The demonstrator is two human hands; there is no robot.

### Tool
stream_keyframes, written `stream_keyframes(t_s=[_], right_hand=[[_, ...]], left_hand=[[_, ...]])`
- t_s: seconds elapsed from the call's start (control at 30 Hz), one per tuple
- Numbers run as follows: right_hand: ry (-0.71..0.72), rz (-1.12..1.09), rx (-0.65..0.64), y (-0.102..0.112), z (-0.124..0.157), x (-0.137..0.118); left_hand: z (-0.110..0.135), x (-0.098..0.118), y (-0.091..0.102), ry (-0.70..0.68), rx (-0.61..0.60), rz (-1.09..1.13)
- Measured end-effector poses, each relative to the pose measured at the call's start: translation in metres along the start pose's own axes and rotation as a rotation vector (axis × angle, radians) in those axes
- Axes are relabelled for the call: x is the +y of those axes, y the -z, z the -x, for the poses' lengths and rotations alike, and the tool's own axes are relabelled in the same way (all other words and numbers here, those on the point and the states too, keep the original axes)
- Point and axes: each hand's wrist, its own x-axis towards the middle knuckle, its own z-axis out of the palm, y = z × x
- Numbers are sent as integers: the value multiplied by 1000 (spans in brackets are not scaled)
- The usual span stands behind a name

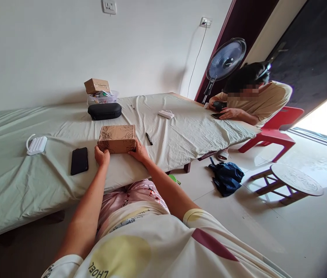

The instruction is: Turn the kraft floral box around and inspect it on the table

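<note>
A small brown cardboard box (117,138) with dark leaf prints lies on the sheet-covered table (12,181) right in front of me. My left hand (101,156) grips its near left corner with fingers curled. My right hand (139,151) presses against its near right corner, fingers closed on the box. A black phone (79,160) lies just left of my left hand. A black marker (149,138) lies just right of the box.
A white device (36,144) sits at the left, a black case (104,111), a clear tub (103,98) and another cardboard box (96,85) farther back, a white object (166,114) mid-table. Another person (253,101) sits at the far end holding a phone. A fan (225,60), red chair (273,133), round stool (295,181) and dark cloth (226,177) stand on the right.
</note>
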Motion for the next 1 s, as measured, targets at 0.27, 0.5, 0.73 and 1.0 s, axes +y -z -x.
stream_keyframes(t_s=[0.27, 0.5, 0.73, 1.0], right_hand=[[-9, 30, -22, 3, 3, 0], [-40, -24, 3, 5, 2, -3], [-37, -16, 3, 2, 3, -3], [-28, -33, -2, 6, 3, -5]], left_hand=[[2, -8, -2, -24, 49, 41], [2, -9, 5, -67, 26, 62], [-1, -13, 8, -19, -10, 105], [1, -9, 14, -14, -67, 149]])
